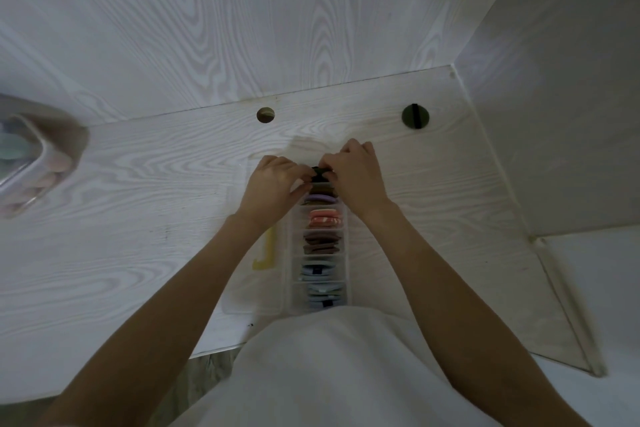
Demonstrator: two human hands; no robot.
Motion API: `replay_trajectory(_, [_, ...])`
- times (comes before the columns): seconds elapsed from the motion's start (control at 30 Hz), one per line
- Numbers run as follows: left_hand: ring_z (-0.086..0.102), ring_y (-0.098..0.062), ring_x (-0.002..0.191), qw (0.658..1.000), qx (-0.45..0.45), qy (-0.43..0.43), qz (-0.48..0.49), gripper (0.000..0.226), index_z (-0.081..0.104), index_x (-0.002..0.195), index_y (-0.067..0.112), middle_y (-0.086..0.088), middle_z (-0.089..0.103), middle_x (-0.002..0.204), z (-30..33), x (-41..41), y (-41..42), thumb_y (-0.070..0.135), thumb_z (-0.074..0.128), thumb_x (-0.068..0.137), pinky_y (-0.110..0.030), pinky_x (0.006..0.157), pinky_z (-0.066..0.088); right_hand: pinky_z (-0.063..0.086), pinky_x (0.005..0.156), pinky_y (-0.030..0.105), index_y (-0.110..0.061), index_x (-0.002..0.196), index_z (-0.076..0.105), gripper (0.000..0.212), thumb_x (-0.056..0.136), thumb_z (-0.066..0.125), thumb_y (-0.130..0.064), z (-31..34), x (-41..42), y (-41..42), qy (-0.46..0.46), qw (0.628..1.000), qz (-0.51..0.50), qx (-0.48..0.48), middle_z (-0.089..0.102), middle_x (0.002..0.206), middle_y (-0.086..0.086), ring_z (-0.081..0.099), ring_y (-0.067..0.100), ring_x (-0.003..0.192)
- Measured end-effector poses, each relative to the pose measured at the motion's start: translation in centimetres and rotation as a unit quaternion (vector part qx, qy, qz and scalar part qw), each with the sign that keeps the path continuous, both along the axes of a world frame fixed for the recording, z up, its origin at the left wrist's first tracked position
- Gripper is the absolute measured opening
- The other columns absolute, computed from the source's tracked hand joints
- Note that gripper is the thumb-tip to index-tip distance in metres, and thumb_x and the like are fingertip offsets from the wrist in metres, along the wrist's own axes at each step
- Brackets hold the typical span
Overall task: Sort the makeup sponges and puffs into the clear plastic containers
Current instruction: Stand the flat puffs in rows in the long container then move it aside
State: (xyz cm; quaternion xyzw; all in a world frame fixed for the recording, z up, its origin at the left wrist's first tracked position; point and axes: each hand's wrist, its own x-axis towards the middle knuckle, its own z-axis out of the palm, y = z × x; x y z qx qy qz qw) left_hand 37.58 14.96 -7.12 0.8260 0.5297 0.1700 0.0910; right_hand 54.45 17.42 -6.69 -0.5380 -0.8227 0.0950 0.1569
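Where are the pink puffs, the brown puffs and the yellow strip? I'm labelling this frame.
pink puffs [325, 218], head view, top edges.
brown puffs [321, 242], head view, stack's middle.
yellow strip [268, 250], head view, mid-length.

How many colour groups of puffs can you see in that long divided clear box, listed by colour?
Long divided clear box, far end to near:
Dark puff held by both hands: 1
Purple group: 1
Pink-orange group: 1
Brown group: 1
Pale blue groups: 2
Total: 6

White wood-grain desk [138, 191], matching back panel [242, 17], dim light
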Motion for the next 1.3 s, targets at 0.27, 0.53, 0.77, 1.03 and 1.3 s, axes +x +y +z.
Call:
replay_trajectory(0.27, [0.063,-0.027,0.087,1.0,-0.016,0.02,-0.016,0.023,0.067,0.105,0.012,-0.005,0.07,0.092,-0.1,0.5,0.0,0.016,0.066,0.082,-0.036,0.078,0.044,0.027,0.073,0.023,-0.017,0.103,0.073,0.019,0.089,0.06,-0.02,1.5,1.9,0.3,0.052,0.994,0.054,-0.076,0.062,0.089,0.011,0.046,0.021,0.086])
replay_trajectory(0.53, [0.063,-0.022,0.082,0.999,-0.028,0.041,-0.022,0.035,0.072,0.097,0.017,-0.001,0.071,0.085,0.4,1.4,1.0,0.033,0.043,0.085,-0.031,0.077,0.041,0.038,0.095,0.035,-0.008,0.117,0.061,0.027,0.091,0.054,-0.014,-2.0,10.5,6.9,0.1,0.967,-0.217,-0.084,0.053,0.129,0.016,0.049,0.033,0.114])
replay_trajectory(0.77, [0.064,-0.024,0.082,0.998,-0.034,0.059,-0.009,0.028,0.074,0.094,0.017,-0.002,0.071,0.08,0.3,1.9,0.9,0.029,0.052,0.082,-0.034,0.075,0.047,0.043,0.086,0.043,-0.014,0.132,0.045,0.044,0.092,0.051,-0.034,-3.5,12.3,10.4,-0.071,0.965,-0.2,-0.153,0.043,0.132,0.018,0.04,0.037,0.117])
replay_trajectory(1.03, [0.065,-0.026,0.085,0.998,-0.027,0.045,0.025,0.023,0.071,0.099,0.011,-0.008,0.072,0.085,0.3,2.1,0.6,0.02,0.062,0.08,-0.031,0.082,0.037,0.047,0.065,0.035,-0.004,0.107,0.054,0.018,0.092,0.05,-0.012,1.1,8.7,4.9,0.089,0.984,-0.138,-0.068,0.067,0.092,0.016,0.062,0.029,0.076])
replay_trajectory(1.3, [0.067,-0.022,0.083,0.999,-0.019,0.036,0.01,0.019,0.074,0.088,0.015,-0.002,0.074,0.083,0.6,1.9,0.4,0.023,0.061,0.077,-0.028,0.079,0.031,0.035,0.071,0.025,-0.015,0.094,0.065,0.01,0.085,0.062,-0.014,1.4,3.1,0.5,0.192,0.978,-0.003,-0.076,0.066,0.088,-0.001,0.048,0.012,0.081])
